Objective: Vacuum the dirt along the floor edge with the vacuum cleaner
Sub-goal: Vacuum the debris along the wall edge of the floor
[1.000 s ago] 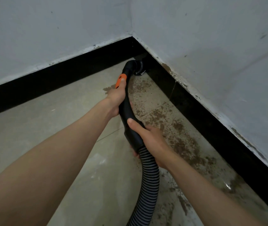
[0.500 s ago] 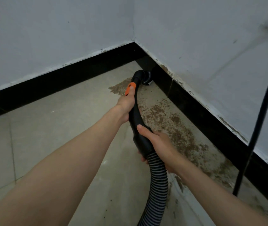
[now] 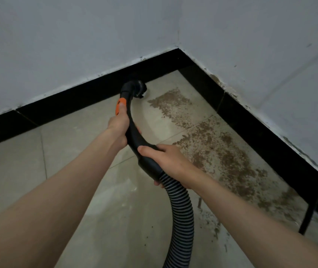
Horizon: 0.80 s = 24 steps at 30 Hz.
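both hands gripped the vacuum handle (image 3: 135, 136), left hand (image 3: 118, 126) nearer the nozzle (image 3: 137, 89), right hand (image 3: 166, 163) by the hose (image 3: 181, 219). dirt (image 3: 208, 144) lay right of the handle.

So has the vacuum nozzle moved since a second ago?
Yes. The nozzle has left the wall corner and now sits further left along the black baseboard, left of the dirt.

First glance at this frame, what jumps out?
The brown dirt spread over the pale floor tiles along the right-hand black skirting, running from near the corner toward the camera. Next, the black vacuum wand held in both hands: left hand just below the orange button, right hand where the ribbed hose joins. Its nozzle sits by the far skirting, left of the dirt.
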Available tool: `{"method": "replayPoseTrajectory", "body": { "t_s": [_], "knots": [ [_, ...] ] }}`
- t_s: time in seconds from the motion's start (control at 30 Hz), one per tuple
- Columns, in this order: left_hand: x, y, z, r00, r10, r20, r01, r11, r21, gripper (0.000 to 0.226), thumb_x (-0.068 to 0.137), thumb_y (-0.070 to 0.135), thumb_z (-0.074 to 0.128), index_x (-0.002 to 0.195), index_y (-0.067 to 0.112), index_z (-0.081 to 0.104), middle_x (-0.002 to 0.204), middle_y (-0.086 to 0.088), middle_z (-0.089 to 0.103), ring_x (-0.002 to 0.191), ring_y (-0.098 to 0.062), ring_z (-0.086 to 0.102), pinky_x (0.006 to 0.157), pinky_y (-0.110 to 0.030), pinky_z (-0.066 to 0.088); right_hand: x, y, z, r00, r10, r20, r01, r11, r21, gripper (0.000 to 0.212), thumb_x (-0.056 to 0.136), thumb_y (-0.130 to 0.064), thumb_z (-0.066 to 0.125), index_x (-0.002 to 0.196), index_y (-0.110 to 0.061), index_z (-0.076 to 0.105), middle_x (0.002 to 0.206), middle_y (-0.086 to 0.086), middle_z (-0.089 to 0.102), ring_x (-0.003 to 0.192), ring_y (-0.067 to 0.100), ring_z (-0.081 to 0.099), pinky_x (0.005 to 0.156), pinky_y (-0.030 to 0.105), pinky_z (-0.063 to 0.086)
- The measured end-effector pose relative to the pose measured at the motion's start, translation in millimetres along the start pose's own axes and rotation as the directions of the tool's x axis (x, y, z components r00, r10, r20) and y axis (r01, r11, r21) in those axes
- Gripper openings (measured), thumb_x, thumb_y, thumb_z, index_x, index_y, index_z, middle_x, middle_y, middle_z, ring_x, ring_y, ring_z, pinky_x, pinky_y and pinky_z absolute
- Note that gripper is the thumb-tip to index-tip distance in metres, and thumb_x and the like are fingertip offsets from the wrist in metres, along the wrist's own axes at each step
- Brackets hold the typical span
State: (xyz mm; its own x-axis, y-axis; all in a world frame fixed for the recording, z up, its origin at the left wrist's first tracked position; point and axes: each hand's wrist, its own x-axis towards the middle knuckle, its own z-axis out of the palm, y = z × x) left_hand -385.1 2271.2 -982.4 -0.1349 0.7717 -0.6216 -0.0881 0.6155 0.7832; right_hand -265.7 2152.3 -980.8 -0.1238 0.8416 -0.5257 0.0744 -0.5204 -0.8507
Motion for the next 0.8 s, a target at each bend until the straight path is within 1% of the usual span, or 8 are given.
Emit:
{"method": "replayPoseTrajectory", "body": {
  "t_s": [0.13,0.23,0.37,0.43,0.53,0.6,0.67,0.8],
  "knots": [
    [-5.5,-15.5,-11.4,0.999,-0.043,-0.022,0.043,0.999,-0.025,0.056,0.089,0.065,0.046,0.091,0.009,0.049,0.069,-0.006,0.050,0.056,-0.020,0.050,0.059,-0.032,0.048,-6.8,7.2,5.9,0.999,0.041,0.034,-0.040,0.999,-0.016,0.044,0.078,-0.055,0.070,0.091,-0.013,0.065,0.070,0.007,0.066,0.045,0.021,0.063,0.043,0.026,0.049],
    [-7.6,-19.8,-10.6,0.997,-0.072,-0.015,0.072,0.997,-0.016,0.059,0.088,0.066,0.045,0.093,0.007,0.050,0.069,-0.007,0.051,0.057,-0.020,0.050,0.057,-0.033,0.047,-9.4,11.3,5.9,0.998,0.064,0.017,-0.064,0.998,-0.023,0.049,0.078,-0.058,0.071,0.091,-0.011,0.065,0.069,0.008,0.066,0.045,0.022,0.063,0.043,0.026,0.049],
    [-7.1,-21.4,1.6,0.998,-0.056,0.018,0.055,0.998,0.031,0.057,0.089,0.065,0.044,0.092,0.009,0.047,0.070,-0.008,0.051,0.054,-0.021,0.051,0.051,-0.032,0.046,-11.5,17.3,-0.1,0.997,0.068,-0.031,-0.069,0.998,-0.010,0.043,0.080,-0.054,0.070,0.087,-0.012,0.064,0.069,0.008,0.066,0.044,0.020,0.063,0.042,0.024,0.048],
    [-6.2,-21.1,10.3,0.998,-0.054,0.028,0.053,0.997,0.049,0.059,0.089,0.065,0.044,0.098,0.008,0.048,0.071,-0.008,0.051,0.054,-0.021,0.051,0.051,-0.032,0.046,-10.6,18.4,-5.1,0.996,0.071,-0.050,-0.071,0.997,0.005,0.042,0.081,-0.053,0.070,0.086,-0.011,0.065,0.070,0.009,0.065,0.045,0.021,0.063,0.042,0.025,0.048],
    [-2.3,-19.3,22.6,0.998,-0.062,0.027,0.060,0.996,0.061,0.065,0.090,0.066,0.043,0.117,0.006,0.048,0.073,-0.008,0.051,0.055,-0.020,0.051,0.052,-0.033,0.046,-5.7,17.2,-12.8,0.993,0.079,-0.087,-0.076,0.997,0.027,0.039,0.080,-0.049,0.072,0.081,-0.011,0.066,0.066,0.008,0.064,0.043,0.021,0.062,0.042,0.025,0.048],
    [0.5,-16.2,30.4,0.998,-0.054,0.034,0.051,0.996,0.079,0.067,0.090,0.065,0.042,0.123,0.007,0.046,0.075,-0.008,0.051,0.057,-0.020,0.051,0.053,-0.032,0.046,-2.2,15.3,-17.4,0.991,0.084,-0.103,-0.080,0.996,0.048,0.039,0.080,-0.048,0.073,0.080,-0.010,0.065,0.064,0.007,0.063,0.040,0.019,0.060,0.040,0.024,0.047],
    [3.0,-11.7,39.8,0.998,-0.037,0.048,0.032,0.994,0.102,0.065,0.092,0.063,0.041,0.124,0.007,0.045,0.076,-0.008,0.050,0.057,-0.020,0.051,0.052,-0.032,0.046,0.9,13.8,-22.2,0.990,0.097,-0.103,-0.089,0.993,0.082,0.039,0.080,-0.047,0.072,0.080,-0.009,0.064,0.064,0.008,0.063,0.039,0.019,0.059,0.038,0.023,0.045],
    [9.3,-4.9,61.4,0.998,-0.017,0.063,0.009,0.991,0.132,0.058,0.093,0.061,0.041,0.118,0.009,0.043,0.077,-0.009,0.050,0.057,-0.020,0.051,0.054,-0.032,0.048,7.4,12.3,-36.2,0.986,0.110,-0.127,-0.092,0.985,0.144,0.039,0.081,-0.045,0.072,0.081,-0.007,0.064,0.064,0.010,0.061,0.037,0.019,0.057,0.038,0.022,0.044]
  ]
}}
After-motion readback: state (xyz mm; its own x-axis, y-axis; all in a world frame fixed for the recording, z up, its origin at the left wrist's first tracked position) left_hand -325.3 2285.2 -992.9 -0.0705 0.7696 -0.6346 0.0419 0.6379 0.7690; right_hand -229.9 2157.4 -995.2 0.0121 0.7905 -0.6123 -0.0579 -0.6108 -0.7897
